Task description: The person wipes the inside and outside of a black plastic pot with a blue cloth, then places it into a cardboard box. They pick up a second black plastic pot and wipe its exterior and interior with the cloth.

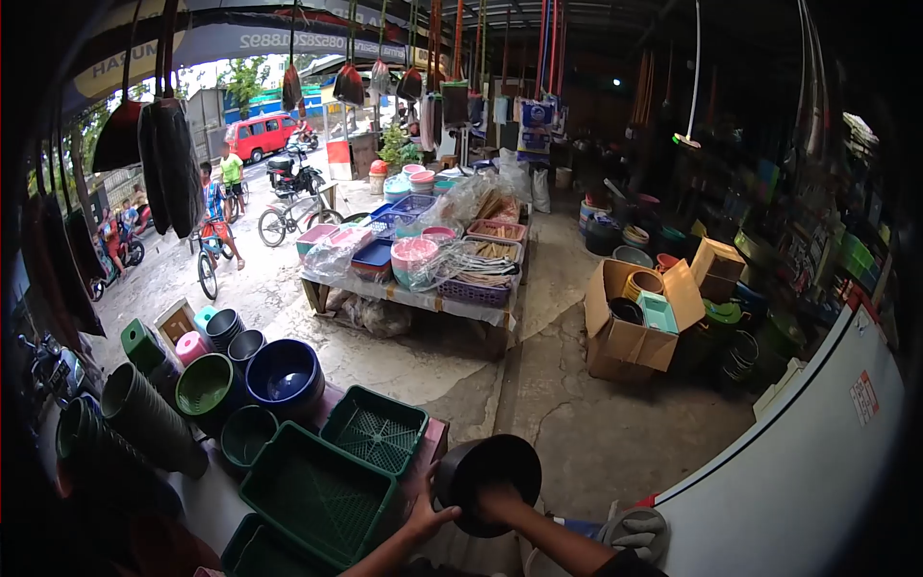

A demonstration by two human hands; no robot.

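Black plastic pot (486, 479) is up in both hands, right at the bottom centre of the view, mouth tipped up and toward the camera so the dark inside shows. Right hand (500, 502) sits over the near rim, fingers curled onto it – clamped on the pot. Left hand (426, 514) is spread against the pot's left wall, thumb up along the side, pressing rather than wrapped. So 2 hands, 1 pot, held off the table, not resting on anything I can see.

Key relation: pot hangs just past the right edge of the table (435, 438), over the concrete floor (596, 423). The table's stock lies to the left of the hands – 2 green baskets (375, 428) nearest, the closer corner of the big one almost touching the left wrist. Left hand is the nearer one to that stack; right is on the far side of the pot from it.

Pot has no real long axis, it's round; its opening faces up-left-ish, base away from the camera, hidden.

Further left on the table: blue basin (285, 375), green colander-type bowl (205, 385), stacked dark pots (144, 418). Well apart, across the floor to the right: open cardboard box (630, 332) w/ goods in it.
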